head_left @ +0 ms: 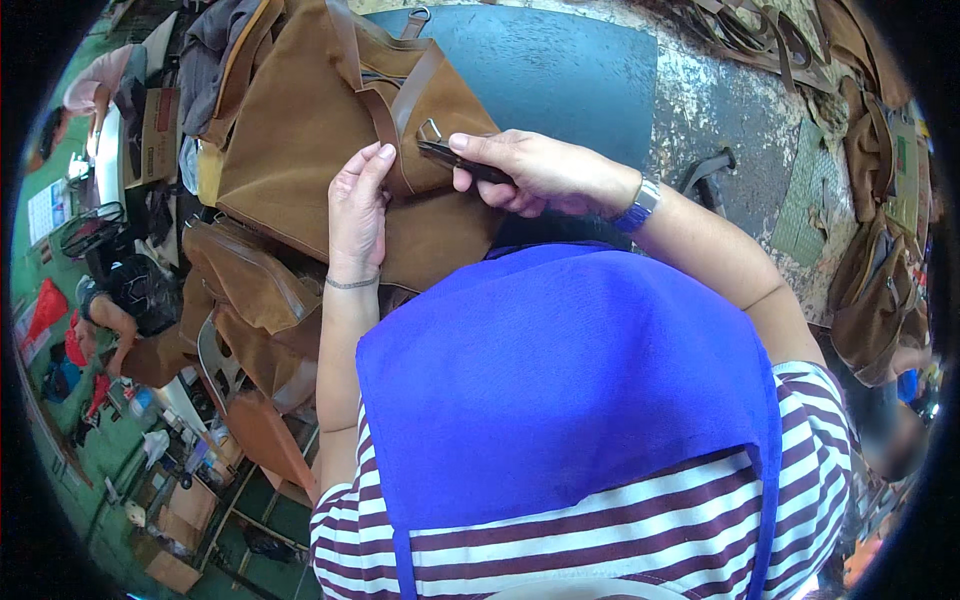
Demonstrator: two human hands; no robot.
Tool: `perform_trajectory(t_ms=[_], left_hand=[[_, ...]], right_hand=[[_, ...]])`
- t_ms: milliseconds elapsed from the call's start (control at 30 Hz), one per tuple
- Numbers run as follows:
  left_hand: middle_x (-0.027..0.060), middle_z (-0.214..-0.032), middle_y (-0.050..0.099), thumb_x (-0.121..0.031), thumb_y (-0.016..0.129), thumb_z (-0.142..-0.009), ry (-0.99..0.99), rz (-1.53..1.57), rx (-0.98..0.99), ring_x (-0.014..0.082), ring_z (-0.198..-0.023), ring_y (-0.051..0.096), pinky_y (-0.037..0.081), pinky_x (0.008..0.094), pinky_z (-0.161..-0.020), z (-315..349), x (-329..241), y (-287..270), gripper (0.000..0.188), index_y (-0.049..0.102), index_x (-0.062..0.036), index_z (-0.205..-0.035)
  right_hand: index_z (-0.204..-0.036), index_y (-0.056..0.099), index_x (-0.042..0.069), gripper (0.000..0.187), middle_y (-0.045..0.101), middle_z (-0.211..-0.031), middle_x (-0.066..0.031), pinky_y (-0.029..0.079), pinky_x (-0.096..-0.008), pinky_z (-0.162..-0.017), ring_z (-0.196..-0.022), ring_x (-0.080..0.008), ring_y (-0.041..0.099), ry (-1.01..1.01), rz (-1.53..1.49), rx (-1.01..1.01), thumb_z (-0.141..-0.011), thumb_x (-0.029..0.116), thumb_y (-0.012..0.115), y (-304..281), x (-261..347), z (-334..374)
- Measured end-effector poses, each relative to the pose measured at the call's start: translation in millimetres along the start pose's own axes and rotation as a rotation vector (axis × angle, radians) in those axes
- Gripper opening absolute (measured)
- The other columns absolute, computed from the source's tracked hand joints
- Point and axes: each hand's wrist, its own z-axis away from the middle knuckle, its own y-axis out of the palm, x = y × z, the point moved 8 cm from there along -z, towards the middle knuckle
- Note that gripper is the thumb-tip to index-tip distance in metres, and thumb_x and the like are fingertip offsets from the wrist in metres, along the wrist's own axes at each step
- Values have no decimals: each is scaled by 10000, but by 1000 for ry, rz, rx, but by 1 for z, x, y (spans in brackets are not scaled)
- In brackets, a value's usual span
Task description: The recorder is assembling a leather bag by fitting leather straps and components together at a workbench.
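Note:
A large brown bag (290,150) lies on the table in front of me, with darker brown leather straps (420,85) across it. My right hand (525,172) is closed around a slim dark hand tool (465,160), whose exact kind I cannot make out. The tool's tip lies close to a metal ring (430,130) on the bag. Just left of it, my left hand (360,205) has its thumb and forefinger pinched together beside a strap end. What that pinch holds, if anything, is too small to see.
Beneath the bag is a blue mat (560,80) on a worn table (720,130). A dark metal handle-like piece (708,170) lies to the right. More brown bags (250,275) crowd the left, and others (875,300) hang at the right. Another person's arm (112,325) shows far left.

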Motion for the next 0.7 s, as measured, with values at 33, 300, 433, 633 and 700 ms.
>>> perform_trajectory(t_ms=[33,300,433,633,700], left_hand=[[4,-914,683,-141,639,-888,-2,1,-2,58,-801,612,447,202,-735,0,0,1,133,663,-63,-991],[14,-906,685,-117,662,-874,36,-35,10,57,-796,614,459,193,-726,2,-4,3,130,670,-45,-982],[23,-914,682,-81,665,-871,87,-50,17,60,-805,610,466,190,-745,5,-10,8,135,666,-20,-991],[31,-916,677,-59,663,-872,110,-60,12,59,-826,606,472,193,-779,7,-9,12,134,664,3,-990],[29,-910,675,-57,664,-871,113,-78,15,56,-820,606,474,190,-770,6,-9,12,135,664,7,-990]], right_hand=[[-881,583,77,498,377,-582,68,253,-205,-443,-495,-36,297,32,-54,6,-982,521,381,2,-2,2],[-864,548,-21,416,532,-605,-155,441,-408,-563,-541,-300,541,-504,776,-357,-964,381,502,1,43,16],[-834,583,-34,442,625,-752,-262,502,-455,-702,-753,-417,631,-555,850,-408,-952,382,487,11,61,28],[-859,595,-56,470,622,-739,-272,499,-457,-703,-752,-412,636,-404,889,-447,-945,393,485,-8,62,22],[-870,604,-59,477,625,-744,-270,499,-453,-704,-750,-408,638,-376,902,-426,-946,396,483,-7,60,21]])
